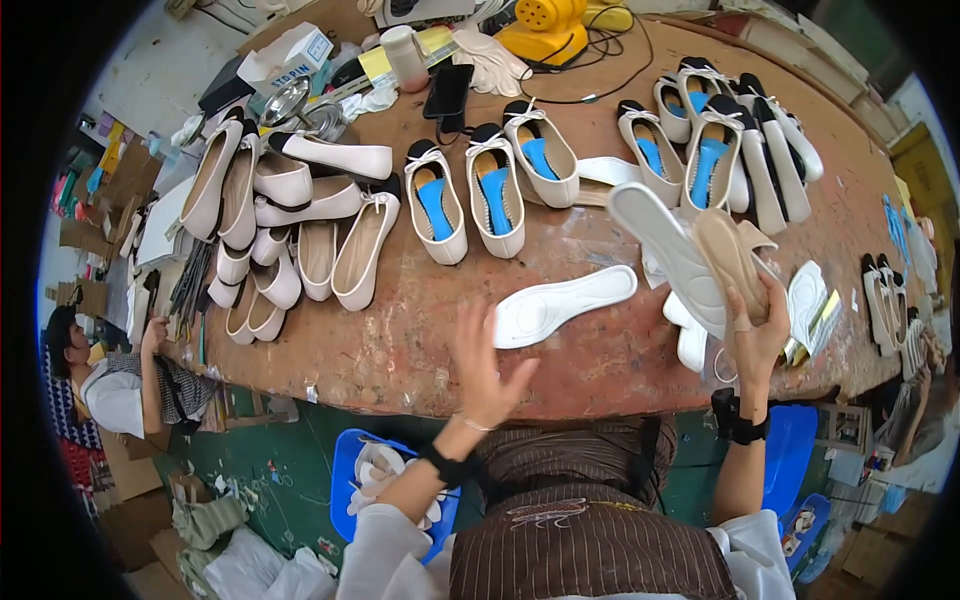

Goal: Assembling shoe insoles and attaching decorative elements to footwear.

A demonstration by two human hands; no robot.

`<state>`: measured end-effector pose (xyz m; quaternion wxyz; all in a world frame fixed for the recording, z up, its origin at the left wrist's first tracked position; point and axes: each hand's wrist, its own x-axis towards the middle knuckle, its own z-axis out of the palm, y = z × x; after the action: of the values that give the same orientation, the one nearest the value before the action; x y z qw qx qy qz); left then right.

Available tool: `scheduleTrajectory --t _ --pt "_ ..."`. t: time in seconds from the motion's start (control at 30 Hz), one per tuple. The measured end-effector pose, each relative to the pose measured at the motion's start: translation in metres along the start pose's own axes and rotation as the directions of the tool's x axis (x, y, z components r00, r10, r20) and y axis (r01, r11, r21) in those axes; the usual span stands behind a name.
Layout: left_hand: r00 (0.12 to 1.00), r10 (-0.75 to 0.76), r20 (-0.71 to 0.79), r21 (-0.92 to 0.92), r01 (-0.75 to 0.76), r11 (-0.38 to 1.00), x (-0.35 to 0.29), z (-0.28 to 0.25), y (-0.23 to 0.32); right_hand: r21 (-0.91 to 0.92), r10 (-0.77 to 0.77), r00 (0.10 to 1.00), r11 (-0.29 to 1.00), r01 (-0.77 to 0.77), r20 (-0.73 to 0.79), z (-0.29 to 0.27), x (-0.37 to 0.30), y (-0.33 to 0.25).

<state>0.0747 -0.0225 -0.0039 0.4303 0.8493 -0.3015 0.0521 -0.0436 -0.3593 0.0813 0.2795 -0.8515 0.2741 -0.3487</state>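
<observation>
My right hand (758, 328) is closed around a few insoles, a white one (668, 250) and a beige one (722, 250) fanned upward above the table. Nothing is in my left hand (485, 368), whose fingers are spread, slightly blurred, beside the heel end of a white insole (568, 304) lying flat on the table. More white insole pieces (690, 335) rest under and beside my right hand. Beyond my left hand stand cream flats with black toes and bows, such as one shoe (494, 195) with a blue strip inside.
A pile of cream flats (310, 200) covers the table's left side; more flats (715, 150) cluster at the back right. A phone (448, 92), a jar (404, 58) and a yellow machine (542, 30) sit at the back. A blue bin (350, 500) is below; another person (120, 385) works at left.
</observation>
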Motion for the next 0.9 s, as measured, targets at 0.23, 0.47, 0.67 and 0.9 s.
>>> scheduleTrajectory --t 0.23,0.47,0.67,0.9 --pt "0.95 -0.251 0.187 -0.937 0.249 0.245 0.058 0.085 0.107 0.435 0.01 0.969 0.892 -0.12 0.247 -0.003 -0.041 -0.042" --pt "0.894 -0.368 0.255 -0.898 0.36 0.253 0.062 0.09 0.095 0.609 0.171 0.96 0.744 -0.274 0.223 -0.018 -0.052 -0.025" --pt "0.877 -0.293 0.38 -0.847 0.457 0.27 0.168 0.117 0.066 0.971 -0.061 0.976 0.107 0.214 -0.208 -0.111 -0.012 -0.023" --pt "0.991 -0.091 -0.098 0.453 0.126 0.882 0.24 0.12 0.035 0.925 0.618 0.772 0.185 -0.331 0.153 -0.035 -0.045 -0.014"
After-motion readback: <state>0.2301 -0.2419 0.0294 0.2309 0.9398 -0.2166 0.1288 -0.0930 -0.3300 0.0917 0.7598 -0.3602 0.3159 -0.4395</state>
